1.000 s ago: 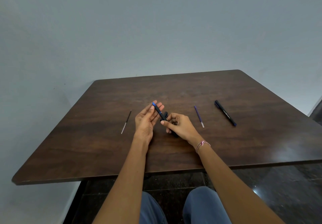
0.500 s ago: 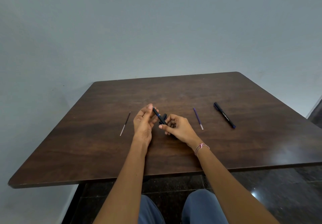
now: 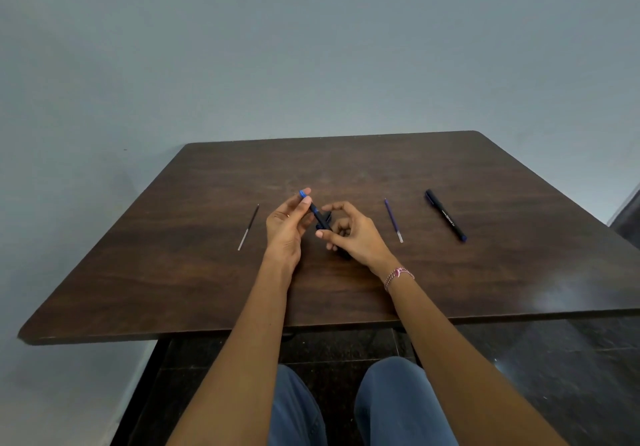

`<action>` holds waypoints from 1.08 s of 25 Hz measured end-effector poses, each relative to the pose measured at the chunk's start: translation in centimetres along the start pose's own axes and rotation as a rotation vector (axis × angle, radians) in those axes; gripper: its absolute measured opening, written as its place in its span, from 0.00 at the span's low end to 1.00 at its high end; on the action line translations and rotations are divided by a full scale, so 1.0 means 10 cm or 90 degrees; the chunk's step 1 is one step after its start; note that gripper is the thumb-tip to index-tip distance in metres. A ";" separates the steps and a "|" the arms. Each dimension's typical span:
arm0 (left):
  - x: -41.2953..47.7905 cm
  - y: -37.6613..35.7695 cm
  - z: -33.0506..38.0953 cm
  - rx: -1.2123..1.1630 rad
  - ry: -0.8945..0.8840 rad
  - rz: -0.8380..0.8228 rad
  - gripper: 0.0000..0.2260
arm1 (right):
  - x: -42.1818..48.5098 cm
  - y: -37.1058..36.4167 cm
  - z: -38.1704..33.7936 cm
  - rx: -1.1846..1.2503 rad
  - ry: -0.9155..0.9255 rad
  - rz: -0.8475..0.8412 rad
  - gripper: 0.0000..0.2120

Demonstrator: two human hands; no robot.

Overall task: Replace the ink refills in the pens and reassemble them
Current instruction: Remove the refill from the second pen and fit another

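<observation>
Blue-tipped pen (image 3: 317, 213) at table (image 3: 346, 300) centre, pinched in your left hand (image 3: 285, 230), lower end gripped by your right hand (image 3: 356, 237), looks mid-reassembly; purple refill (image 3: 393, 220) and black pen (image 3: 445, 215) at 3 o'clock seemingly still to do, dark refill (image 3: 248, 227) at 9.

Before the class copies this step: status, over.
Left hand, right hand both gripping blue-ended pen. Purple refill and black pen lie right, thin refill left. Nothing blocking.
</observation>
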State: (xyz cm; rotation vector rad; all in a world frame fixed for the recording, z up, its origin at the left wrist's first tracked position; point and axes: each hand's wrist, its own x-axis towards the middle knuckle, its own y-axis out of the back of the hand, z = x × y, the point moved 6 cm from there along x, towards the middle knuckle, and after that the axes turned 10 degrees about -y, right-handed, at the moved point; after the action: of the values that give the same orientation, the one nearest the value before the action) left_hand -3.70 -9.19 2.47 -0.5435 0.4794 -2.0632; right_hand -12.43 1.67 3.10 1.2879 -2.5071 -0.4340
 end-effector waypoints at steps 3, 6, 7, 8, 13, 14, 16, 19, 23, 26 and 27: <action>-0.02 0.02 0.00 0.015 -0.008 0.016 0.06 | -0.01 -0.02 0.01 0.010 0.020 -0.025 0.23; -0.02 0.02 -0.02 -0.023 -0.001 0.000 0.05 | 0.00 -0.03 0.03 0.035 0.019 -0.030 0.25; -0.02 0.01 -0.03 -0.037 0.010 -0.016 0.07 | 0.01 -0.03 0.04 0.045 0.012 -0.026 0.26; -0.02 0.01 -0.04 -0.049 0.020 -0.030 0.09 | 0.01 -0.03 0.05 0.050 0.005 -0.021 0.26; -0.05 -0.02 -0.02 -0.054 0.003 -0.047 0.10 | 0.01 -0.03 0.08 0.041 -0.013 -0.019 0.26; -0.05 -0.02 -0.02 -0.046 -0.006 -0.040 0.10 | 0.01 -0.04 0.08 0.039 -0.012 -0.021 0.26; -0.05 0.00 -0.01 -0.027 -0.013 -0.018 0.09 | 0.01 -0.03 0.06 0.032 -0.007 -0.022 0.24; -0.05 0.02 -0.02 0.019 -0.014 -0.001 0.08 | -0.02 -0.02 0.03 0.027 0.003 -0.026 0.20; -0.03 0.03 -0.03 0.035 -0.012 -0.005 0.06 | -0.04 -0.02 0.01 0.040 0.002 -0.036 0.18; -0.01 0.02 -0.05 0.009 0.011 -0.025 0.11 | -0.03 -0.01 0.03 0.056 -0.009 -0.025 0.18; 0.00 0.02 -0.05 0.007 0.014 -0.036 0.12 | -0.03 -0.01 0.04 0.058 -0.013 -0.022 0.18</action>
State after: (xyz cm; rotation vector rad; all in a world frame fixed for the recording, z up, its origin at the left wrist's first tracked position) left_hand -3.85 -9.19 1.91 -0.5341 0.4708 -2.1263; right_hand -12.37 1.91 2.67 1.3687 -2.5511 -0.3453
